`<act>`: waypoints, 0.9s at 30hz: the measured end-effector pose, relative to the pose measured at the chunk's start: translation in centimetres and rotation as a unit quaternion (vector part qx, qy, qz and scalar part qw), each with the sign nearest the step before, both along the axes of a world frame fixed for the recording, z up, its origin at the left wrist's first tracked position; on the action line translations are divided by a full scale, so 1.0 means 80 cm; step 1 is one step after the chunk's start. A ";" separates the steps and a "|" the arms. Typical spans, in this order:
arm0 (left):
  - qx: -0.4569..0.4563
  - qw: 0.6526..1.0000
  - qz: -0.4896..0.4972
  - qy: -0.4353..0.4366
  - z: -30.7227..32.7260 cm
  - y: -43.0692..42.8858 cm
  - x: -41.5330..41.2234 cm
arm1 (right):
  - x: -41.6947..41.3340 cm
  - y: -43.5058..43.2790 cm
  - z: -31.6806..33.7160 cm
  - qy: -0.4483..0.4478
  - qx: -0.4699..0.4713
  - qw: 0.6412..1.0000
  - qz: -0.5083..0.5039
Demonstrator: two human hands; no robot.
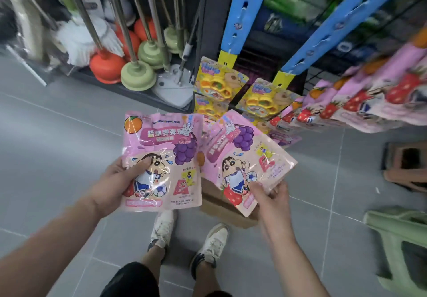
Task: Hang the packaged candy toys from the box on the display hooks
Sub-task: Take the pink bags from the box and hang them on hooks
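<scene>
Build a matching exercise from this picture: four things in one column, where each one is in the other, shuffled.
1. upright pink candy packet
2. tilted pink candy packet
3. brown cardboard box
4. green plastic stool

A. on the grey tiled floor, far right
B. gripped by the left hand
C. on the floor, under the packets
D. pinched by the right hand

Pairs: 1-B, 2-D, 3-C, 4-A

Both hands (115,179) (273,195) forward, in pinch grips.
</scene>
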State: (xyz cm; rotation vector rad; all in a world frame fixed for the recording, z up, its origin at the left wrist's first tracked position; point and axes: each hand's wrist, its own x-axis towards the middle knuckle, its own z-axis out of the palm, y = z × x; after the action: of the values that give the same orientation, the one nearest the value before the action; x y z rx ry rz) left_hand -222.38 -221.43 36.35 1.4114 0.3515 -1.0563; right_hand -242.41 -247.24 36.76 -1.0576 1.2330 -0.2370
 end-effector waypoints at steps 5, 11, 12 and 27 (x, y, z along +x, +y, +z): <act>-0.044 0.998 -0.019 -0.032 0.131 -0.028 0.000 | -0.028 -0.008 0.141 -0.131 0.042 0.987 -0.086; -0.082 0.990 -0.073 -0.086 0.274 -0.071 -0.012 | -0.063 -0.020 0.267 -0.253 0.050 0.953 -0.161; -0.087 0.987 -0.090 -0.103 0.292 -0.079 -0.013 | -0.068 -0.023 0.281 -0.263 0.041 0.950 -0.164; -0.186 0.950 -0.168 -0.185 0.419 -0.160 -0.039 | -0.165 -0.038 0.345 -0.287 0.031 0.946 -0.149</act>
State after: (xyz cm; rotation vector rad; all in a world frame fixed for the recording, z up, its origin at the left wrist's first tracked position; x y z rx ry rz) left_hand -225.52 -234.24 69.87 1.3122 -0.3599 -1.0336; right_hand -255.62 -250.26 64.34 -0.6698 0.8535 -0.6855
